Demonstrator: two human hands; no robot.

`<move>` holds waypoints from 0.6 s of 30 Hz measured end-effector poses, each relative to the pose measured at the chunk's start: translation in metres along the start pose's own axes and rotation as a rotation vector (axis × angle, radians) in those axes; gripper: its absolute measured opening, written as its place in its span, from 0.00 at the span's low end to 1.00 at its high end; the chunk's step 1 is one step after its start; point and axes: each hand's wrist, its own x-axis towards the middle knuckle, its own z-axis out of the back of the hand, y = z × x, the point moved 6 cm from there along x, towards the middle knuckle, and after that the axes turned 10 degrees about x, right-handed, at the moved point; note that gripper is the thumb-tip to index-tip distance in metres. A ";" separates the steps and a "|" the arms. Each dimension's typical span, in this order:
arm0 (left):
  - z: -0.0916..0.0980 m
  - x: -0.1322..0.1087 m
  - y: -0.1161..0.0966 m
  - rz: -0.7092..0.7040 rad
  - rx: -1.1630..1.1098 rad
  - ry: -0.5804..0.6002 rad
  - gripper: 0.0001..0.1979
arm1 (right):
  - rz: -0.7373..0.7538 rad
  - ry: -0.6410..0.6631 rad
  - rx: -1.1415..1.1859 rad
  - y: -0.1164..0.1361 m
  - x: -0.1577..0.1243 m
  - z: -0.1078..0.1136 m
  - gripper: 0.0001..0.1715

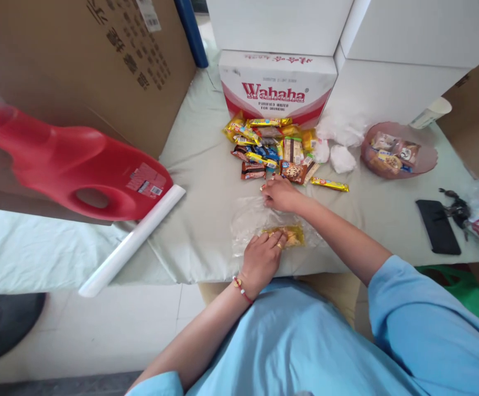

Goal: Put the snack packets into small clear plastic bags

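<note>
A clear plastic bag (245, 220) lies crumpled on the cloth in front of me. On or inside it, I cannot tell which, is a yellow see-through snack packet (295, 235). My left hand (262, 256), with a red bracelet at the wrist, curls its fingers over the packet's left end; the thumb is hidden. At the bag's far edge my right hand (279, 192) has its fingers bent down and closed on the thin plastic. Just beyond it is a pile of wrapped snacks, with a brown cookie packet (293, 172) close to the fingers and a yellow snack stick (329, 184) to the right.
A Wahaha carton (278, 88) stands behind the pile. To the right are white plastic bags (342, 158), a pink bowl (369, 151) of snacks, a paper cup (431, 113) and a black phone (437, 226). A red bottle (111, 176) and white film roll (134, 239) are left.
</note>
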 end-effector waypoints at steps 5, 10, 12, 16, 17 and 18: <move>-0.003 -0.002 -0.002 0.025 0.002 -0.013 0.21 | 0.277 -0.079 0.088 0.019 -0.027 0.026 0.09; -0.006 -0.003 -0.005 0.018 0.015 -0.039 0.21 | 0.068 0.072 0.094 0.004 -0.054 0.022 0.18; -0.007 -0.003 -0.006 0.026 0.006 -0.045 0.22 | 0.073 0.075 0.106 0.003 -0.064 0.018 0.12; -0.010 -0.001 -0.002 0.053 -0.054 -0.066 0.20 | 0.236 -0.028 0.171 0.020 -0.101 0.009 0.18; -0.010 -0.001 0.000 0.064 -0.083 -0.078 0.19 | 0.248 -0.027 0.149 0.024 -0.111 0.002 0.19; -0.010 -0.002 0.003 0.071 -0.123 -0.090 0.18 | 0.240 -0.014 0.117 0.027 -0.121 -0.006 0.21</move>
